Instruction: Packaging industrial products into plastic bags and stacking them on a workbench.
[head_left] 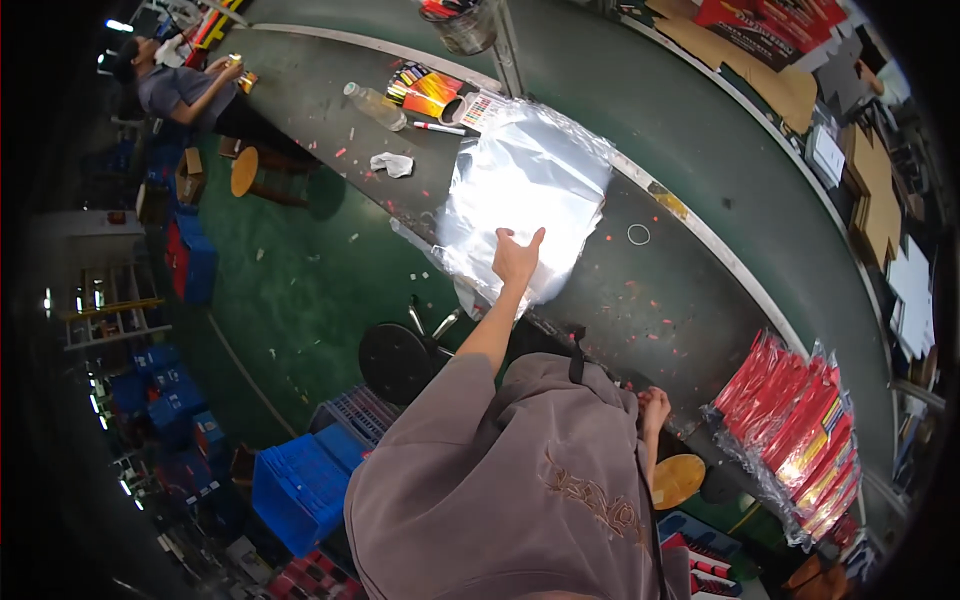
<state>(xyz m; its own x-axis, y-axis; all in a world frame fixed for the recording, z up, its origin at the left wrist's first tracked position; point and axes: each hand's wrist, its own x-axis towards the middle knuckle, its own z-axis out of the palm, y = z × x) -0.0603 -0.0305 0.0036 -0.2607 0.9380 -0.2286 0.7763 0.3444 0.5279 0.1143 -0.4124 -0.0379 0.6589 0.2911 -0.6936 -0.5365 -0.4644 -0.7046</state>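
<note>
My left hand (515,262) lies on a stack of shiny, clear plastic sheets or bags (525,180), thumb and a finger spread apart over its near part. The stack covers much of the grey workbench (640,285) and hangs a little over the near edge. Low on my right side, close to my body and the bench edge, is my right hand (655,408). Its fingers are curled, and a small dark reddish bit shows beside them; I cannot make out what it holds. A thin white ring (638,234) lies right of the stack.
Beyond the stack are a clear bottle (376,106), a marker (440,129) and an orange package (430,92). Crumpled white paper (392,164) lies left. Red plastic-wrapped packs (790,430) fill the bench's right end. A black stool (395,362) and blue crate (297,492) stand left. A co-worker (185,95) is far left.
</note>
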